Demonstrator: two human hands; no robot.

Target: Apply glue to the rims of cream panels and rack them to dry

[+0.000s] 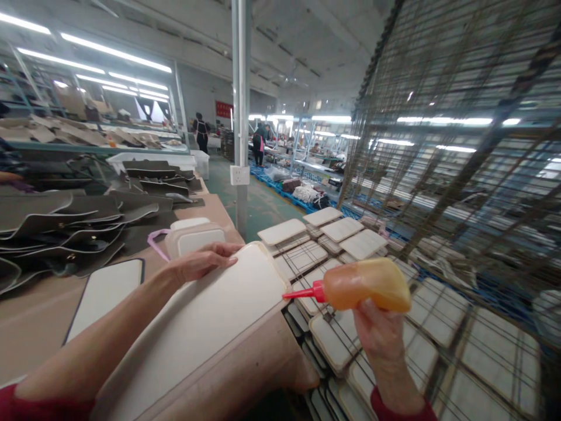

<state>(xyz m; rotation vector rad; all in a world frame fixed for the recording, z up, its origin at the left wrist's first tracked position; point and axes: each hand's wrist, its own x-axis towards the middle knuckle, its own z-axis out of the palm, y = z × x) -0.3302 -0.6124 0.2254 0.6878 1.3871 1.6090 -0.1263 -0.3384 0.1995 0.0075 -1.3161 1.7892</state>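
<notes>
My left hand (210, 261) grips the upper left edge of a long cream panel (219, 310) with rounded corners, thumb on its face and fingers over the edge. In my right hand (380, 333) is a squeeze bottle (368, 285) of amber liquid, tipped on its side. Its red nozzle (302, 292) points left, and the tip is at the panel's right edge near the far corner; whether it touches I cannot tell. Beneath the panel lies brown sheet material (245, 368) over the table's edge.
Wire racks (302, 257) holding several cream panels stand to the right, below a raised stack of wire mesh (438, 117). Dark folded pieces (56, 228) pile up on the left, near another panel (105, 292) and a lilac strap (158, 240). A post (241, 117) rises ahead.
</notes>
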